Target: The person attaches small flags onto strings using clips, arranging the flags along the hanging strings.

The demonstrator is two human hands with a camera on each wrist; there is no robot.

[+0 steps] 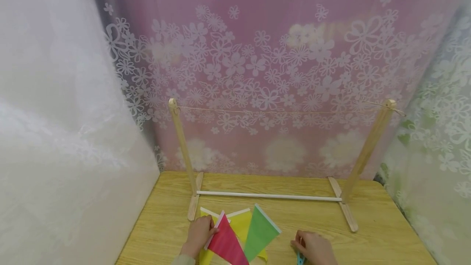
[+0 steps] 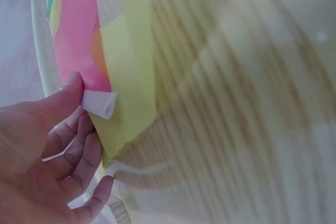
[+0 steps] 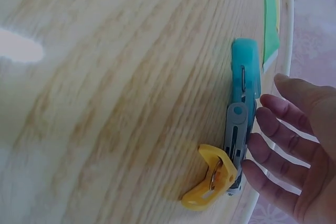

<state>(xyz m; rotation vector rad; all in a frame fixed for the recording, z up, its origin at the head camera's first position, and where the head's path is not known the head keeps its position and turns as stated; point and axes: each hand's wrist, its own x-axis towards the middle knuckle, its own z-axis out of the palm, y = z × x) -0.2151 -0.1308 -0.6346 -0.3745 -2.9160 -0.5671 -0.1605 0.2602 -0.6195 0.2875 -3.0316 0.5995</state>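
Left hand (image 1: 200, 233) pinches pink pennant (image 1: 229, 241); right hand (image 1: 315, 246) loosely curved beside teal clothespin (image 3: 250, 59), contact unclear.

Seen from the pennants (image 1: 229, 240) at my left hand (image 1: 200, 232), the stand (image 1: 270, 195) is on the table (image 1: 386, 220) at one o'clock; pegs (image 3: 238, 116) lie at four, beside my right hand (image 1: 314, 246).

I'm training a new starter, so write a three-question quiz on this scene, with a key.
1. Which flag lies directly under the thumb of the left hand: A green, B red, C yellow?
2. True or false: a flag is hanging from the string.
3. Fill the gap: beside the right hand are a blue clip, a grey clip and a ____ clip.

Key:
1. B, the red flag.
2. False; the string has no flag on it.
3. Yellow.
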